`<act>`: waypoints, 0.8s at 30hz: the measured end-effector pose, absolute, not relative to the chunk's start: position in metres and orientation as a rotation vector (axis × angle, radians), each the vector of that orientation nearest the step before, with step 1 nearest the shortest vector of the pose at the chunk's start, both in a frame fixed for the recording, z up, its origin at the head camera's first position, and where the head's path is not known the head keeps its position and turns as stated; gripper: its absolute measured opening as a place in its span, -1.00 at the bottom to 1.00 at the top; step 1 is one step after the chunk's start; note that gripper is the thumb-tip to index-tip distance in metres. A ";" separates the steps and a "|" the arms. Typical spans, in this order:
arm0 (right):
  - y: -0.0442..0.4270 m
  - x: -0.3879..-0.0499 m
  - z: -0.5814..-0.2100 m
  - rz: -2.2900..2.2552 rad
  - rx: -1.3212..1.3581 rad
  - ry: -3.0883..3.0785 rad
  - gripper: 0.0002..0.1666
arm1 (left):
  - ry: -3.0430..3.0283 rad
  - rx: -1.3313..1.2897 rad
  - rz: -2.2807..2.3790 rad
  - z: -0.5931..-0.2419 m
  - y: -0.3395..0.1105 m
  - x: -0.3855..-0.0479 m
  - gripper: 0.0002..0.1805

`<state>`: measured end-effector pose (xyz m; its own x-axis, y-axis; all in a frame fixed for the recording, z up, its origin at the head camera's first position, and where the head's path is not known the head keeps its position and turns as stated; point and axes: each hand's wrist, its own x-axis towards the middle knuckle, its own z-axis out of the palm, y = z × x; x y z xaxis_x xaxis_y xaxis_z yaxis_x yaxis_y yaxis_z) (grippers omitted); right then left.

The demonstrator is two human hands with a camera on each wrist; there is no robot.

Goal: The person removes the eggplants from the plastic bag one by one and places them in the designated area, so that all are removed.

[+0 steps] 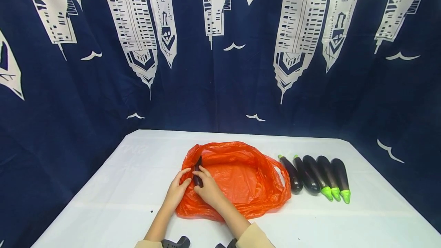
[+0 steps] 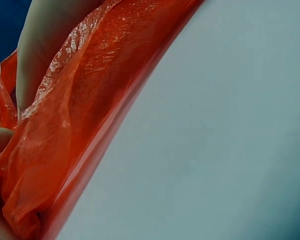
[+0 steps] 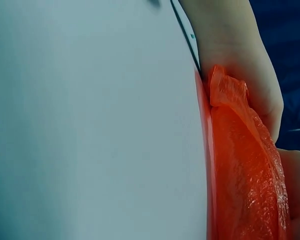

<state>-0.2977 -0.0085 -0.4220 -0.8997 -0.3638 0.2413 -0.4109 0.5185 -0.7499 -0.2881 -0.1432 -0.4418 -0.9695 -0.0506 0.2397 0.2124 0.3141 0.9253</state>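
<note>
An orange-red plastic bag (image 1: 237, 181) lies wide open on the white table, its mouth facing up. Inside its left side is a dark purple eggplant (image 1: 198, 180), partly covered by fingers. My right hand (image 1: 209, 190) reaches over the rim and holds this eggplant from the right. At the bag's left edge, my left hand (image 1: 177, 190) grips the plastic, fingers over the rim and thumb on the near side. The left wrist view shows the bag's crumpled wall (image 2: 105, 65) between finger and thumb. In the right wrist view, the bag (image 3: 242, 165) hides the right fingertips.
Several eggplants (image 1: 339, 171) with green caps lie in a row right of the bag, the nearest close to the bag's handle (image 1: 286, 179). The white table (image 1: 138, 171) ends at a dark blue curtain (image 1: 213, 87) with white building prints.
</note>
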 end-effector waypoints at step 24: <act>0.006 -0.275 -0.418 1.036 0.673 -2.800 -0.52 | -2.376 -0.111 -1.729 -0.446 -0.142 -0.291 -0.60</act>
